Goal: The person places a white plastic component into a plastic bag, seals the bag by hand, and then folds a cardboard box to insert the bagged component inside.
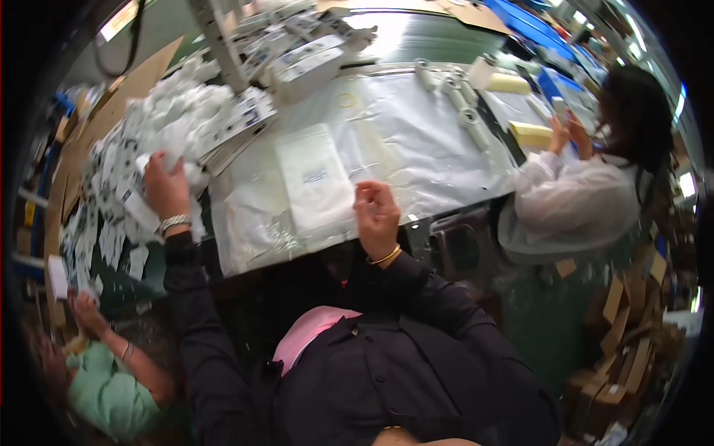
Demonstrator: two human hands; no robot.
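A flat white bag point(316, 178) with small dark print lies on the sheet-covered table in front of me. By its right edge is my right hand point(379, 219), with a yellow bangle at the wrist; its fingers are curled in, and I cannot make out whether anything is between them. My left hand point(165, 189), wearing a metal watch band, reaches to a heap of crumpled white plastic bags point(167, 123) on the left. Its thumb and fingers are apart at the heap's near side. Printed white strips or packets point(108, 201) lie beside and below that hand.
White printed boxes point(305, 67) are stacked at the back, near a metal post point(219, 44). White rolls point(461, 97) stand at the back right. A co-worker point(587, 178) sits at the right; another person point(115, 379) is at lower left. Cardboard point(617, 364) is piled lower right.
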